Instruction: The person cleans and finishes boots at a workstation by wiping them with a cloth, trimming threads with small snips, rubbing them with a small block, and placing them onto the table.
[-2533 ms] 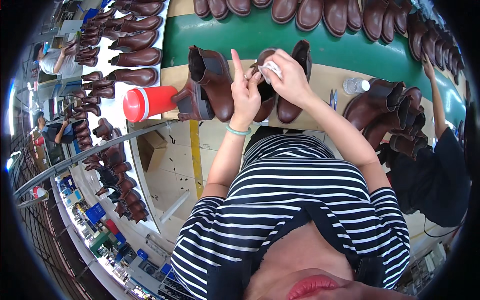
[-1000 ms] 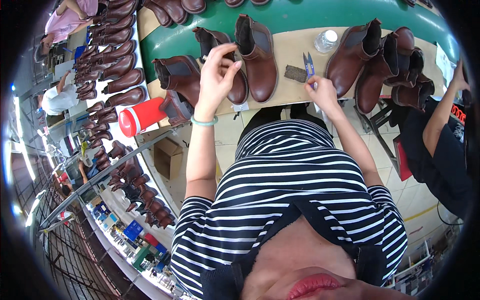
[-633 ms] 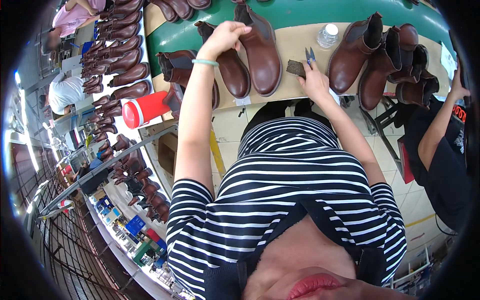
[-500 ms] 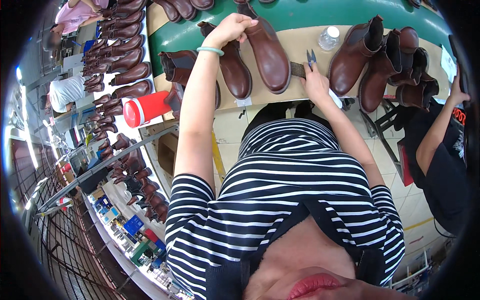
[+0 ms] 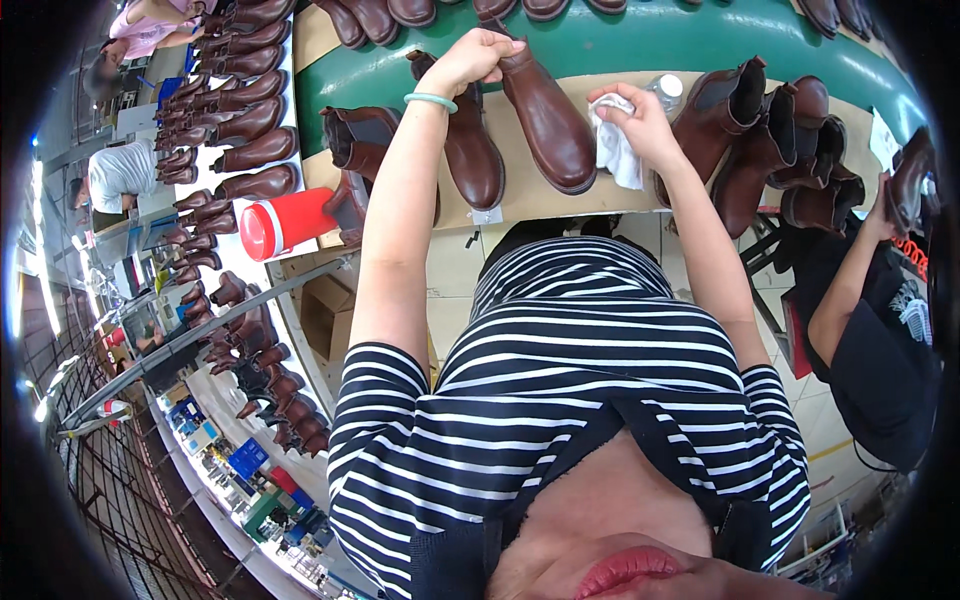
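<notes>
My left hand, with a pale green bangle at its wrist, is closed on the top of a brown leather ankle boot. The boot's toe points toward me. Close to the boot's right side, my right hand pinches a crumpled white cloth, which hangs down past the toe. I cannot tell whether the cloth touches the leather. Another brown boot stands just left of the held one, partly behind my left wrist.
Behind my right hand is a clear bottle with a white cap. More brown boots stand to the right, and a red jug lies at the left. A green conveyor belt runs beyond the bench. A co-worker holds a boot at far right.
My right hand has risen and now holds the white cloth; the snips it held before are out of sight. The held boot has shifted slightly right. More boots show on the belt.
</notes>
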Demonstrator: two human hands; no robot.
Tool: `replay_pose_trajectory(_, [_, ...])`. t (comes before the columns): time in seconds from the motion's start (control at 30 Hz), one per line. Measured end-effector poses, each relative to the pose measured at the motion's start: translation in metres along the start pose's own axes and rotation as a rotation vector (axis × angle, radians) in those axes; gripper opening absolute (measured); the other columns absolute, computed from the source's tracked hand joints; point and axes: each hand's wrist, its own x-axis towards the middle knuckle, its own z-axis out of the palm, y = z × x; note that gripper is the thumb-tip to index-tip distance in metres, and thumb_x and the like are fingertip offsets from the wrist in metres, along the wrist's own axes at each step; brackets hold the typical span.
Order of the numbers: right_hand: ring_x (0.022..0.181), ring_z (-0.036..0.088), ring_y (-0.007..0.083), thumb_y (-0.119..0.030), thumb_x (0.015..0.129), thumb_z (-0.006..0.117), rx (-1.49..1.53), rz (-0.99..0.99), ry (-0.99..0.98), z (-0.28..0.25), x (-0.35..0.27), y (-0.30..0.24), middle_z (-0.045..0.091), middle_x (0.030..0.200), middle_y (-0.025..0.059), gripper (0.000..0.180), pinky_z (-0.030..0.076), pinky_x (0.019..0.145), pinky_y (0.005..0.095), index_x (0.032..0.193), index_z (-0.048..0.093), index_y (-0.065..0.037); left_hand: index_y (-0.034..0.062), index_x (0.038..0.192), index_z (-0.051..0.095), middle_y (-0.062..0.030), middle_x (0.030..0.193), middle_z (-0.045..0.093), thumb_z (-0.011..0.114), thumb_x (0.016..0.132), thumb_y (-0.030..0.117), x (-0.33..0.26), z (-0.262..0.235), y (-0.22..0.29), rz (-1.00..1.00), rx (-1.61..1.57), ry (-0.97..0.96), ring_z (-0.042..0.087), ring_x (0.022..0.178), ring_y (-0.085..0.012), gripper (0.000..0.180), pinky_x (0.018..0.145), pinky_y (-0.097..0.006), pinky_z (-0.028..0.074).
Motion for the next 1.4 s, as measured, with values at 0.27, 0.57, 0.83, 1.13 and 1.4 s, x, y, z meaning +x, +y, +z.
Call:
replay_pose_trajectory(0.27, [0.074,0.063,0.0199,-0.023,0.078,0.063,-0.608,0.246,0.062,-0.015,0.009,0.026,0.064,0.081,0.0129,0.022,0.049,0.065,0.0339,0.087,0.065,-0.003,0.0033,0.092,0.069,0.0033,0.067,0.058,0.064,0.090,0.025,-0.015,-0.018,-0.013,0.026,-0.089,-0.031,0.045,0.050,-0.0066,0.023,0.050,-0.021,0.040])
replay_pose_trajectory(0.57, [0.085,0.064,0.0356,-0.021,0.073,0.074,-1.032,0.120,0.384,0.017,-0.016,0.058,0.066,0.086,0.0144,0.030,0.050,0.070,0.0462,0.097,0.057,-0.013,0.0041,0.087,0.068,0.0060,0.070,0.057,0.060,0.093,0.024,-0.006,-0.041,-0.011,0.004,-0.209,-0.115,0.039,0.051,-0.0040,0.022,0.045,-0.019,0.031])
replay_pose_trajectory(0.83, [0.077,0.063,0.0230,-0.006,0.076,0.064,-0.938,-0.955,0.225,0.070,0.035,-0.046,0.064,0.087,0.0046,0.026,0.051,0.067,0.0350,0.100,0.064,-0.015,0.0032,0.080,0.067,0.0066,0.063,0.048,0.062,0.091,0.019,0.005,-0.024,-0.005,0.030,-0.256,-0.275,0.033,0.048,-0.0040,0.020,0.045,-0.021,0.028])
replay_pose_trajectory(1.13, [0.069,0.059,0.0203,-0.009,0.076,0.059,-1.122,-0.905,0.240,0.080,0.039,-0.044,0.054,0.078,0.0012,0.024,0.047,0.059,0.0347,0.095,0.066,-0.020,0.0039,0.087,0.068,0.0065,0.067,0.053,0.061,0.093,0.023,0.007,-0.027,-0.007,-0.003,-0.228,-0.306,0.033,0.048,-0.0033,0.022,0.042,-0.019,0.026])
replay_pose_trajectory(1.4, [0.067,0.058,0.0208,-0.008,0.072,0.063,-1.193,-0.666,0.408,0.057,0.042,-0.032,0.054,0.080,0.0010,0.029,0.048,0.059,0.0341,0.097,0.068,-0.022,0.0038,0.082,0.066,0.0075,0.062,0.047,0.059,0.094,0.022,0.012,-0.021,-0.001,-0.005,-0.237,-0.247,0.030,0.047,-0.0028,0.023,0.042,-0.020,0.025])
